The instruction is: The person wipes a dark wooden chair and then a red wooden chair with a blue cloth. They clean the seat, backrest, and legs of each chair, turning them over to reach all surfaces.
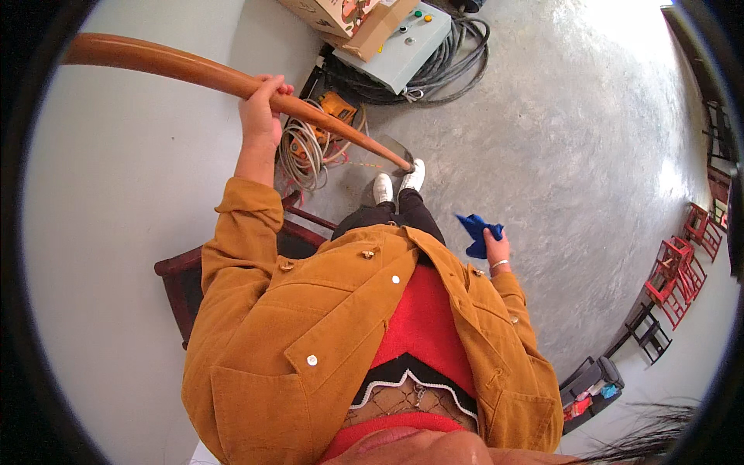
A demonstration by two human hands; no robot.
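Observation:
My left hand [263, 113] is wrapped around a long varnished wooden handle [168, 61]. The handle slants down to the floor, where it ends at a flat grey metal blade [386, 150], perhaps a hoe or shovel, beside my white shoes [412, 176]. Low on the right, my right hand [498, 247] grips a crumpled dark blue cloth [478, 232]. A bracelet circles that wrist. The handle's upper end runs out past the left rim of the view.
A grey control box [401, 49] sits on coiled black cable [474, 58], with a cardboard box [337, 17] against it. Near the wall are an orange power tool [337, 107], coiled pale cable [299, 157] and a dark red chair [180, 273]. Red stools [668, 267] and a grey case [593, 378] stand right.

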